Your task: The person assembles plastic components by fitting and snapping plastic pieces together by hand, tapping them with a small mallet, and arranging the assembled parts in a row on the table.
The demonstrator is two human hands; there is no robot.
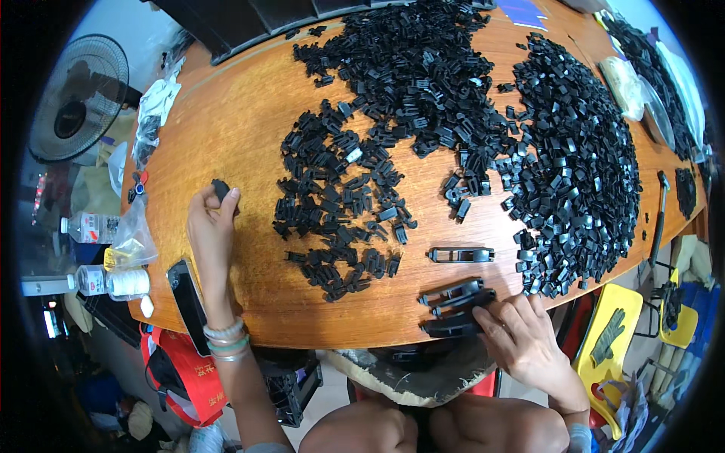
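Note:
My left hand (pixel 211 234) is closed in a pinch on a small black plastic clip (pixel 220 189), over the left part of the wooden table. Near the table's front edge, my right hand (pixel 525 340) has its fingers closed at the right end of a long black plastic part (pixel 449 327). Its fingertips are partly hidden. Against that part lie similar long black parts (pixel 453 291). Just beyond them, a separate long black frame (pixel 461 255) rests alone. Loose black clips (pixel 340 196) are spread between my hands.
A large heap of black pieces (pixel 578 166) covers the table's right side, with another pile (pixel 423 75) at the back. A phone (pixel 186 302) lies by my left forearm, near plastic bottles (pixel 91 279). A fan (pixel 79 98) stands left; a yellow chair (pixel 615 325) is at right.

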